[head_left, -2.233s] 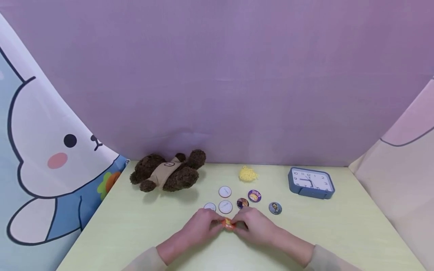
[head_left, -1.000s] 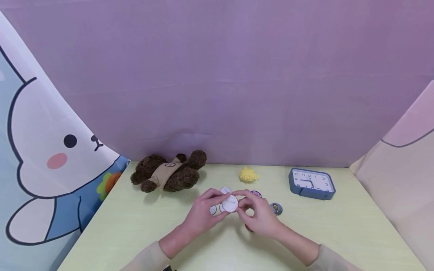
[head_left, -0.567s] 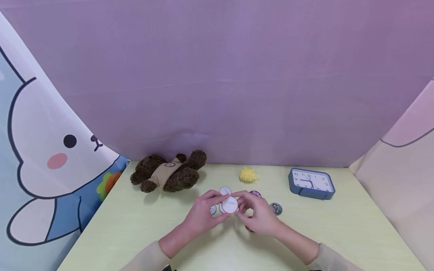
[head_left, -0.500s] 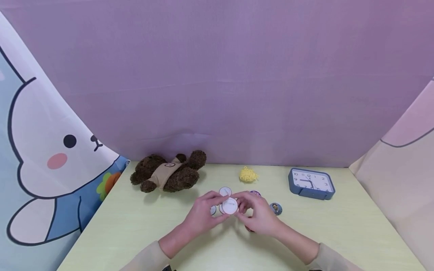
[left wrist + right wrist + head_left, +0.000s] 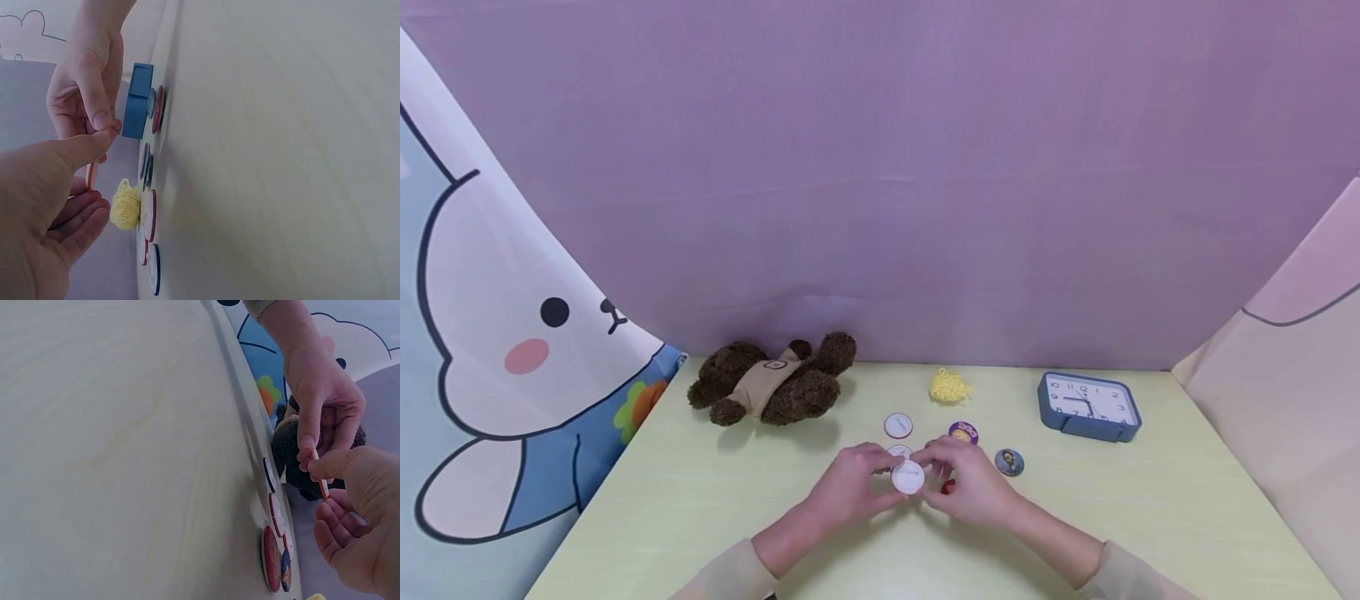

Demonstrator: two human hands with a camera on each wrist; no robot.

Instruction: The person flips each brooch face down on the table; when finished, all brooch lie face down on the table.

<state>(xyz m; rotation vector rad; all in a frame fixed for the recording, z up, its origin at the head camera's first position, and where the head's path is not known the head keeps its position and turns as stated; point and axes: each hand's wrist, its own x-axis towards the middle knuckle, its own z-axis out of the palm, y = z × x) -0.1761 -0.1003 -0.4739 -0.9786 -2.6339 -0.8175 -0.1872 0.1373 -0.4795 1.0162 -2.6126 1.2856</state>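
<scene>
A round pin badge point(image 5: 908, 477) is held just above the table between both hands, its white back with the pin facing up. My left hand point(image 5: 846, 485) pinches its left edge between thumb and fingers. On the opposite edge, my right hand point(image 5: 970, 487) also pinches it. The wrist views show the badge edge-on with an orange rim point(image 5: 90, 177). Under the right hand a red badge point(image 5: 948, 486) is partly covered. Behind the hands lie a white-backed badge point(image 5: 898, 426) and a purple badge point(image 5: 963, 432); another white-backed badge point(image 5: 899, 451) is partly hidden.
A blue badge with a portrait point(image 5: 1009, 462) lies right of the hands. Farther back are a yellow yarn bundle point(image 5: 949, 387), a blue clock point(image 5: 1089, 406) and a brown teddy bear point(image 5: 771, 382) lying on its side. A purple cloth point(image 5: 880, 183) hangs behind the table.
The badge's orange printed face was up at first; it has since been turned to its white back. Over the last half second, both hands have brought it slightly toward the person.
</scene>
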